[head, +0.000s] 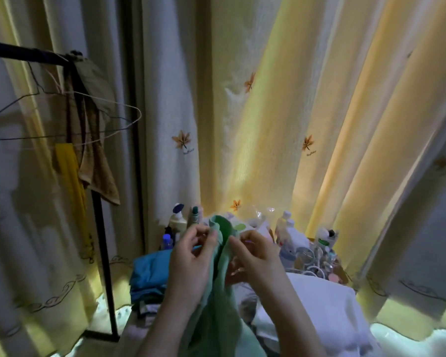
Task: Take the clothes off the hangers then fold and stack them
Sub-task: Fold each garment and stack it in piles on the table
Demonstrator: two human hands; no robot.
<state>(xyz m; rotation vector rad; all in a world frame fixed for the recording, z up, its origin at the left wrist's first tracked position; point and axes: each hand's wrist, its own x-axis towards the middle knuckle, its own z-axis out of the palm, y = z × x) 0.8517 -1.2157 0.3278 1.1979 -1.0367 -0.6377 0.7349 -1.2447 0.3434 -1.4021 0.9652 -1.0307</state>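
A light green garment (218,300) hangs down between my two hands at the bottom centre. My left hand (191,258) pinches its upper edge from the left. From the right, my right hand (252,256) pinches the same edge close beside it. Folded blue clothes (150,276) lie stacked just left of my hands. On the dark rack rail (23,54) at upper left hang bare wire hangers (95,109), a brown cloth (98,171) and a yellow cloth (70,176).
Bottles (177,220) and small toiletries (294,235) crowd the surface behind my hands. A box of clips and rings (319,261) sits at the right. White fabric (327,305) lies below it. Pale curtains (268,99) fill the background. The rack's upright post (103,253) stands at left.
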